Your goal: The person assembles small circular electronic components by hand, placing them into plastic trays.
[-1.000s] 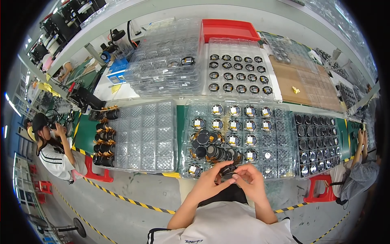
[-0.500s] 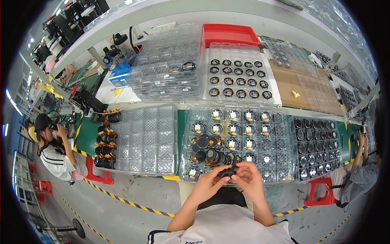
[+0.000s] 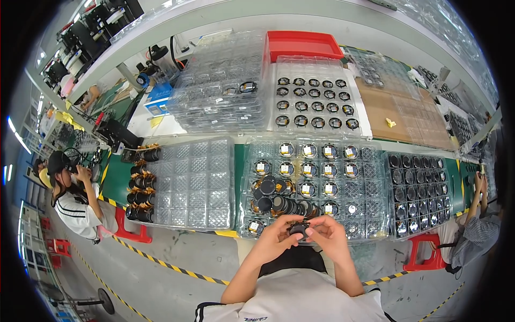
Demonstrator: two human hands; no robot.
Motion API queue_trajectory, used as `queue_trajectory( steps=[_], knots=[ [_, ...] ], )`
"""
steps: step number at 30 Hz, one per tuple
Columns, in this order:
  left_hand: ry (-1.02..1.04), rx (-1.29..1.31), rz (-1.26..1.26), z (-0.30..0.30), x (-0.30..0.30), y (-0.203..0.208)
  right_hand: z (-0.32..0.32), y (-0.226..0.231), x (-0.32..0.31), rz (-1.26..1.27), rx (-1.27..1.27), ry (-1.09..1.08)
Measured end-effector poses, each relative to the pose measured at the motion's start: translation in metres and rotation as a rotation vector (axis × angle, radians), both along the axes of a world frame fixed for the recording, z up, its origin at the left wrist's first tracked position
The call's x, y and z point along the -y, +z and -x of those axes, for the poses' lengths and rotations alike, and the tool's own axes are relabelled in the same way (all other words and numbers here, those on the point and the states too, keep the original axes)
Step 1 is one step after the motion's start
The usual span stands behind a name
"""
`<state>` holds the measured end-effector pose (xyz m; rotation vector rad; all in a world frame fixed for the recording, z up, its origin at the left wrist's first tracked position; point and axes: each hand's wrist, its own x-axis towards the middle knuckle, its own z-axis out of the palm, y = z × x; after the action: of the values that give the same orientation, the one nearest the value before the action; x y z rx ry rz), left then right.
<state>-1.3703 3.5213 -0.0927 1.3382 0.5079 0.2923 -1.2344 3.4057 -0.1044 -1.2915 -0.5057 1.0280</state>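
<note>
Close to my body, at the front edge of the table, both hands hold a small round black part (image 3: pixel 298 229) that looks like a watch case. My left hand (image 3: pixel 272 240) grips its left side with bent fingers and thumb. My right hand (image 3: pixel 328 238) pinches it from the right; the fingers hide part of it. Just beyond my hands, a heap of round black discs (image 3: pixel 289 205) lies on a clear plastic tray (image 3: pixel 370 209). Several compartments of that tray hold round cases (image 3: pixel 309 170) with white and yellow labels inside.
To the left lie a clear tray (image 3: pixel 194 182) and a row of black parts with orange tails (image 3: pixel 141 198). A tray of dark round parts (image 3: pixel 419 196) stands right. Behind are stacked trays (image 3: pixel 220 115), a red bin (image 3: pixel 306 45) and a tray of round modules (image 3: pixel 316 96). Co-workers sit either side.
The black part has turned in my fingers and now shows a smoother dark face. Both hands have shifted only slightly; the trays and heap are unchanged.
</note>
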Motion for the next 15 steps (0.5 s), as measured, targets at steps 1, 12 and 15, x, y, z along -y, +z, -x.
queue_trajectory(
  steps=[1, 12, 15],
  knots=[
    [-0.004, -0.037, 0.004, 0.001, 0.0, 0.001, 0.001, 0.0, -0.001, -0.007, 0.006, -0.002],
    [0.334, -0.079, -0.555, -0.043, -0.082, 0.022, -0.013, 0.02, -0.017, -0.022, 0.623, -0.166],
    [0.468, -0.199, -1.003, -0.06, -0.152, 0.012, -0.023, 0.021, -0.008, 0.011, 0.64, -0.219]
  ],
)
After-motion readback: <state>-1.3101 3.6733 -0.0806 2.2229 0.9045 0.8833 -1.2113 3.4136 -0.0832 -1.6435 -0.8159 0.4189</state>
